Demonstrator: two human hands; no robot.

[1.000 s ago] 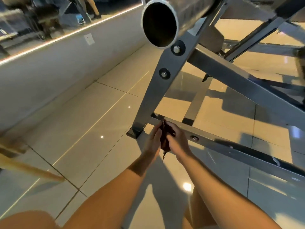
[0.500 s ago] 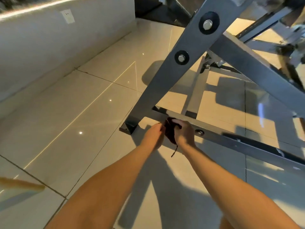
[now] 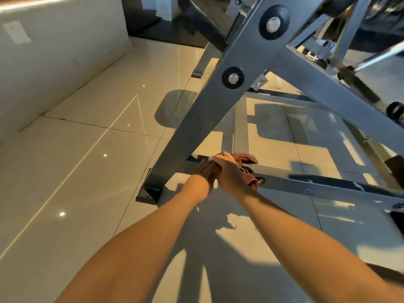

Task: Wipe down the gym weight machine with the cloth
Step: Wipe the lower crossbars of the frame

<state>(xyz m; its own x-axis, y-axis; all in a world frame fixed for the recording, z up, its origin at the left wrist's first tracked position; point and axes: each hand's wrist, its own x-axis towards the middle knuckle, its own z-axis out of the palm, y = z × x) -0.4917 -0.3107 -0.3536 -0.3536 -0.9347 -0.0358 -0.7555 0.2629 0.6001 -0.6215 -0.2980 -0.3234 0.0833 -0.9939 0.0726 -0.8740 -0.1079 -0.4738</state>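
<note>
The cloth lies bunched on the machine's low bar, beside the slanted leg. The right hand grips it, fingers curled over it. The left hand sits against the right, and its shadowed fingers cannot be made out.

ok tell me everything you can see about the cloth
The cloth is a reddish-brown rag, soft and crumpled, bunched over the grey metal base bar of the machine's frame. The right hand grips it from above, hiding its middle; folds stick out beyond the hand and a corner hangs down the near side. Whether the left hand touches it is unclear.
</note>
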